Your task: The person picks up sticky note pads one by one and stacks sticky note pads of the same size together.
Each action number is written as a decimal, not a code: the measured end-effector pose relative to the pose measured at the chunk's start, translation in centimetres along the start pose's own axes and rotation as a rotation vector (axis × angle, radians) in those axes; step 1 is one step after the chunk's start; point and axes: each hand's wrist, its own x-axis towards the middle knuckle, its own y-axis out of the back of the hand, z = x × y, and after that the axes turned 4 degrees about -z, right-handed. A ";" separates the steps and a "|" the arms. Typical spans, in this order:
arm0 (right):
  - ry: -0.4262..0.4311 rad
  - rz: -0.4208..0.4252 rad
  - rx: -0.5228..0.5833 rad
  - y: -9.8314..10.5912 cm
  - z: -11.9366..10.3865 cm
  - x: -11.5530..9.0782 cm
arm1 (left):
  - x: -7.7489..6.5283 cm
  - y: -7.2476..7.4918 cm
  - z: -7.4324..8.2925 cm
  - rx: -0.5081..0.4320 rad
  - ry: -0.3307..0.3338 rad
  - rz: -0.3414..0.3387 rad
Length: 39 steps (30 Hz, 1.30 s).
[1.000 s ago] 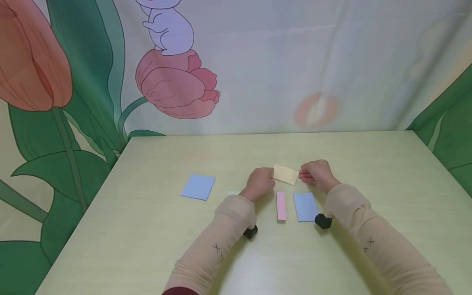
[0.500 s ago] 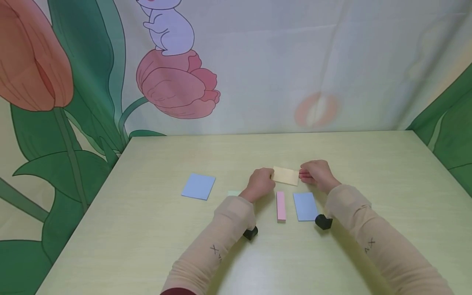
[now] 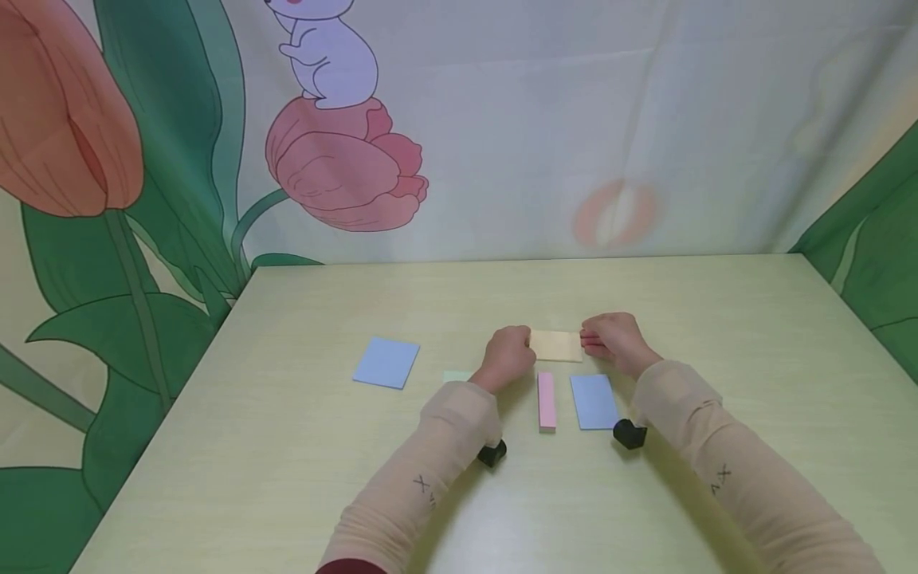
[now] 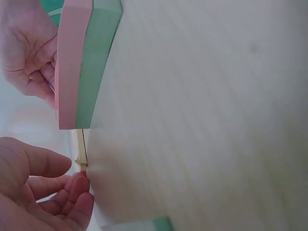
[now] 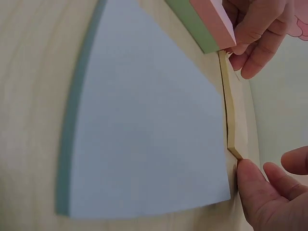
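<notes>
A thin yellow sticky note pad [image 3: 555, 347] lies crosswise between the two hands. My left hand [image 3: 508, 353] has curled fingers at its left end, and fingertips meet that end in the left wrist view. At the right end is my right hand [image 3: 618, 339]; in the right wrist view a fingertip [image 5: 250, 175] presses the pad's near corner. Just in front lies a narrow pink block [image 3: 547, 402], whose lower layer shows green in the left wrist view. A blue sticky note pad [image 3: 594, 402] sits below the right hand.
Another blue pad [image 3: 386, 363] lies off to the left. A pale green pad [image 3: 457, 375] is partly hidden behind the left sleeve. Black wrist cameras [image 3: 629, 434] hang under both forearms. A printed curtain [image 3: 502, 143] stands behind the far table edge.
The yellow pad has turned from a slant to nearly level with the table's far edge, its left end coming nearer. Both hands stay almost in place.
</notes>
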 end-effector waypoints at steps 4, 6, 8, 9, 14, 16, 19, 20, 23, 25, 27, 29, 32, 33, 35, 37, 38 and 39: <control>0.040 -0.003 -0.101 0.0 0.2 -0.1 | -0.1 0.1 0.4 0.026 0.082 -0.020; 0.054 -0.002 -0.163 0.1 0.3 -0.3 | -0.1 0.1 0.5 0.034 0.123 -0.028; 0.065 -0.009 -0.221 0.2 0.3 -0.4 | -0.1 0.1 0.6 0.034 0.149 -0.029; 0.066 -0.015 -0.246 0.3 0.3 -0.6 | -0.1 0.1 0.6 0.035 0.156 -0.028; 0.092 -0.042 -0.358 0.2 0.3 -0.9 | 0.0 0.0 0.6 0.024 0.162 -0.017; 0.111 -0.038 -0.414 0.1 0.3 -0.8 | 0.1 -0.1 0.6 0.011 0.163 -0.011; 0.133 -0.023 -0.483 -0.2 0.4 -0.6 | 0.3 -0.3 0.5 0.009 0.169 -0.007; 0.133 -0.011 -0.498 -0.3 0.4 -0.5 | 0.3 -0.3 0.4 0.011 0.170 -0.007; 0.132 0.013 -0.520 -0.4 0.4 -0.4 | 0.5 -0.3 0.3 0.021 0.167 -0.006; 0.132 0.023 -0.535 -0.4 0.3 -0.4 | 0.6 -0.3 0.3 0.015 0.166 -0.008; 0.134 0.031 -0.552 -0.5 0.2 -0.5 | 0.5 -0.2 0.3 0.006 0.165 -0.008; 0.137 0.038 -0.569 -0.6 0.2 -0.5 | 0.5 -0.2 0.2 -0.001 0.167 -0.007; 0.144 0.044 -0.588 -0.6 0.2 -0.5 | 0.5 -0.2 0.2 -0.004 0.170 -0.007; 0.146 0.046 -0.589 -0.7 0.2 -0.4 | 0.4 -0.2 0.2 -0.005 0.171 -0.009; 0.149 0.050 -0.595 -0.6 0.4 -0.3 | 0.4 -0.2 0.2 -0.006 0.175 -0.014; 0.151 0.055 -0.599 -0.6 0.5 -0.2 | 0.4 -0.2 0.2 -0.006 0.178 -0.018; 0.151 0.055 -0.601 -0.7 0.5 -0.1 | 0.4 -0.2 0.2 -0.006 0.178 -0.019; 0.152 0.058 -0.605 -0.7 0.5 -0.1 | 0.4 -0.2 0.2 -0.006 0.179 -0.018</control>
